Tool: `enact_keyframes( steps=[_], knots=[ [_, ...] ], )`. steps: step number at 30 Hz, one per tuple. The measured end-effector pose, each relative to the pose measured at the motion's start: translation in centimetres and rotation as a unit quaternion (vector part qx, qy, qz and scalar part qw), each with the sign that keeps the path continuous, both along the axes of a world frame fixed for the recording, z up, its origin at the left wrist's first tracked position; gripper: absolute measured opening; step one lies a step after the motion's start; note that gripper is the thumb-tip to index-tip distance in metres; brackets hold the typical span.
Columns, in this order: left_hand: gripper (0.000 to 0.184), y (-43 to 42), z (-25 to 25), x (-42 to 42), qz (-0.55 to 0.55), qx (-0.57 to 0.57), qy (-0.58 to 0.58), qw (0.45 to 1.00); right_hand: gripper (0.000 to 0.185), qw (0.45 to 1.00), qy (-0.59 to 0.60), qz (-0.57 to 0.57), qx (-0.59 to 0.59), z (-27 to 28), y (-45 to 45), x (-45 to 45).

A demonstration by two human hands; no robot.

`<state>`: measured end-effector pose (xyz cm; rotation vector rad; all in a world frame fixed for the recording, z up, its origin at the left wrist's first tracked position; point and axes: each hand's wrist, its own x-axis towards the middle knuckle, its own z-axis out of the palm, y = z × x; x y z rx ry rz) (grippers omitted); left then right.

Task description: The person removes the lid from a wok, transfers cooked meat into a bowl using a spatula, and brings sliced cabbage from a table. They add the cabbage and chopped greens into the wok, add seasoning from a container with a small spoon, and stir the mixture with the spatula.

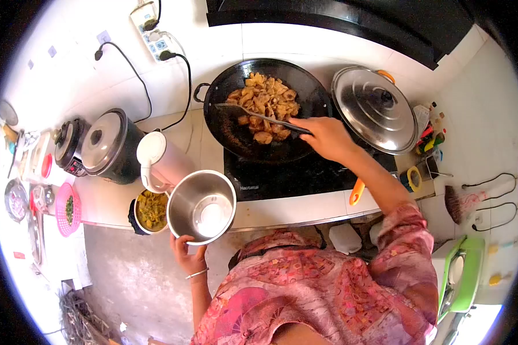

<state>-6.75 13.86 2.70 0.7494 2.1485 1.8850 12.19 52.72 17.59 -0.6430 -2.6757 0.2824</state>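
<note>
My right hand (pixel 326 137) is closed round the dark handle of a metal spatula (pixel 253 114). The spatula's blade lies at the left side of a black wok (pixel 221 129), beside browned chunks of food (pixel 267 98). My left hand (pixel 188 253) grips the lower rim of a stainless steel pot (pixel 181 210), tilted so its inside faces up toward me. Nothing but a bright reflection shows inside the pot. It is held in front of the counter edge, close to a pale pink jug (pixel 170 164) and a bowl of yellow-green food (pixel 151 211).
The wok sits on a black cooktop (pixel 259 184). A large steel lid (pixel 375 109) stands to its right. Rice cookers (pixel 110 146), a pink basket (pixel 69 221) and other dishes fill the left counter. Black cords hang from a power strip (pixel 155 37) on the wall.
</note>
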Motion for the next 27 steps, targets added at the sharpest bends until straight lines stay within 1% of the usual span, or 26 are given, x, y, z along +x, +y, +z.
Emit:
enact_keyframes(
  steps=[2,3,4,5,7,9,10,11,13,14,15,17,18,20,21,23,24,25,27],
  knots=[
    [0.037,0.2,0.2,0.1,0.008,0.000,-0.004,1.000,0.041,0.996,-0.084,0.002,-0.015,3.9,-1.1,1.7],
    [0.037,0.1,0.0,0.1,0.011,0.001,-0.004,1.000,0.041,0.996,-0.084,0.005,-0.013,5.0,-1.7,2.4],
    [0.038,-0.1,-0.5,-0.1,0.014,0.007,-0.006,1.000,0.041,0.993,-0.112,0.026,-0.024,6.0,-2.3,3.0],
    [0.038,-0.2,-0.8,-0.1,0.016,0.013,-0.008,1.000,0.041,0.988,-0.141,0.046,-0.035,6.5,-2.5,3.3],
    [0.039,-0.2,-0.9,-0.2,0.017,0.010,-0.003,1.000,0.041,0.989,-0.138,0.036,-0.028,4.5,-2.5,1.7],
    [0.039,-0.3,-0.6,-0.1,0.014,0.005,0.005,1.000,0.041,0.998,-0.059,-0.006,-0.003,0.8,-1.2,-0.3],
    [0.039,-0.2,-0.2,-0.1,0.012,-0.007,-0.001,1.000,0.041,1.000,0.015,0.007,-0.002,-0.4,-0.6,-0.9],
    [0.039,-0.1,0.2,-0.2,0.010,-0.019,-0.006,1.000,0.041,1.000,0.019,0.004,-0.002,-0.8,0.2,-0.6],
    [0.039,-0.3,0.5,-0.2,0.008,-0.018,-0.004,1.000,0.041,0.999,-0.032,0.003,0.018,1.2,0.3,0.7],
    [0.039,-0.4,0.5,-0.1,0.009,-0.015,-0.005,1.000,0.041,0.998,-0.065,0.011,0.004,3.6,-0.5,1.9],
    [0.039,-0.4,0.3,-0.1,0.013,-0.014,-0.007,1.000,0.040,0.996,-0.069,0.044,0.023,5.9,-1.4,3.2],
    [0.038,-0.6,-0.2,-0.3,0.017,-0.001,0.010,1.000,0.038,0.984,-0.174,0.025,-0.003,9.7,-3.4,5.0],
    [0.038,-0.8,-0.7,-0.4,0.020,0.000,0.008,1.000,0.038,0.984,-0.175,0.028,-0.002,9.5,-4.0,4.8],
    [0.038,-1.0,-1.5,-0.8,0.012,-0.006,-0.002,1.000,0.036,0.970,-0.240,-0.019,0.038,8.5,-5.0,4.1],
    [0.038,-0.9,-1.4,-0.8,0.008,-0.005,-0.001,1.000,0.036,0.970,-0.240,-0.024,0.038,7.1,-4.6,3.8],
    [0.038,-0.5,-1.0,-1.0,-0.003,0.003,0.007,1.000,0.034,0.994,-0.103,-0.030,0.019,2.7,-2.0,2.6],
    [0.038,-0.5,-0.8,-1.1,-0.004,0.005,0.009,1.000,0.035,1.000,-0.006,-0.006,-0.004,1.1,-0.3,3.1],
    [0.038,-0.6,-0.6,-1.1,-0.004,-0.003,0.015,1.000,0.037,0.998,-0.004,-0.024,-0.065,2.6,-0.4,3.6],
    [0.038,-0.7,-0.5,-0.8,0.000,-0.011,0.016,1.000,0.036,0.970,-0.061,-0.129,-0.196,6.4,-0.3,5.2]
  ],
)
